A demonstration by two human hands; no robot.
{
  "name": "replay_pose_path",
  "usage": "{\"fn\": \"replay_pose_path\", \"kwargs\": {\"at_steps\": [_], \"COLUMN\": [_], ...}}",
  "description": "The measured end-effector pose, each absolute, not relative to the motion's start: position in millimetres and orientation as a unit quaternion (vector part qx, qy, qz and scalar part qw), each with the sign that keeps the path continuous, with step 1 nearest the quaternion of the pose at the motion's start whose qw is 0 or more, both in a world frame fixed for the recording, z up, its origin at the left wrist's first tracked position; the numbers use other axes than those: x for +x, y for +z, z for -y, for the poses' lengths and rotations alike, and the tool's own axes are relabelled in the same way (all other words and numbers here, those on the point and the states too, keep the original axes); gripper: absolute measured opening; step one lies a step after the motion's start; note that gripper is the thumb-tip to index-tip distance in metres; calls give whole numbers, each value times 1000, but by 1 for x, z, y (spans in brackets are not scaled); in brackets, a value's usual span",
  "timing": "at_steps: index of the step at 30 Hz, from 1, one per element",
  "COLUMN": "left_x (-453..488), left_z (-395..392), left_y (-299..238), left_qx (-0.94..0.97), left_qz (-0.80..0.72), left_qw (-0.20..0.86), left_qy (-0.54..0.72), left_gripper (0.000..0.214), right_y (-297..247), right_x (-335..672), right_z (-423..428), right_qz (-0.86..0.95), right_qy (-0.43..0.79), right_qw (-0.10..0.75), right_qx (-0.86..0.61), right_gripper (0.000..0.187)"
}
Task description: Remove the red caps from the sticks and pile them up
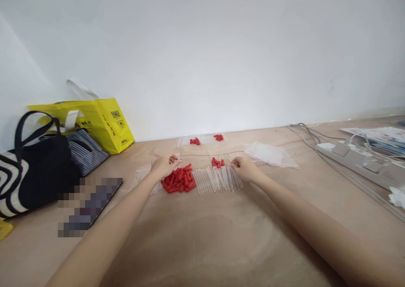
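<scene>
My left hand [165,166] is closed in a pinch just above a heap of red rubber bulbs [179,179]. A bit of clear plastic shows by its fingertips; what they grip is too small to make out. To the right of the heap lies a row of thin clear tubes [215,179], side by side. My right hand [244,169] has its fingers closed at the row's right end, with tips of thin clear tubes poking out beyond them. Between the hands, a few red bulbs [218,162] lie with tubes behind the row.
Near the wall, a clear bag [207,140] carries two small groups of red bulbs. Flat zip bags [270,154] lie right of centre. Left stand a yellow bag [107,127], a black bag [41,173] and a blurred dark flat object [95,205]. A power strip [354,160] and papers [379,135] are right.
</scene>
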State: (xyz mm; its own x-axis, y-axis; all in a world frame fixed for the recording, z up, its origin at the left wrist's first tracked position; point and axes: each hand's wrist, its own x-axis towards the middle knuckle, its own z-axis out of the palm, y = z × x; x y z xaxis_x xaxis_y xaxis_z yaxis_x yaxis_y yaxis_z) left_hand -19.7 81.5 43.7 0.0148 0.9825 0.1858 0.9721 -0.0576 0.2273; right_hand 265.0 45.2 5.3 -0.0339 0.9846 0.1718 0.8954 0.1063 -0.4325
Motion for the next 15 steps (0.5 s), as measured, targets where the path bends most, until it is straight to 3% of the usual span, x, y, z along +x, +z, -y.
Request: {"fn": "replay_pose_path", "kwargs": {"at_steps": [3, 8, 15], "left_x": [-14, -9, 2], "left_z": [-102, -115, -71], "left_y": [41, 36, 44], "left_qx": [708, 703, 712], "left_qz": [-697, -704, -668], "left_qw": [46, 74, -49], "left_qy": [103, 71, 209], "left_gripper": [26, 30, 25], "right_y": [6, 7, 9], "right_x": [267, 262, 264], "right_z": [-58, -65, -65], "right_qz": [702, 690, 683], "right_qy": [119, 137, 146], "right_qw": [187, 150, 145], "right_qx": [-676, -695, -701], "right_gripper": [16, 30, 33]}}
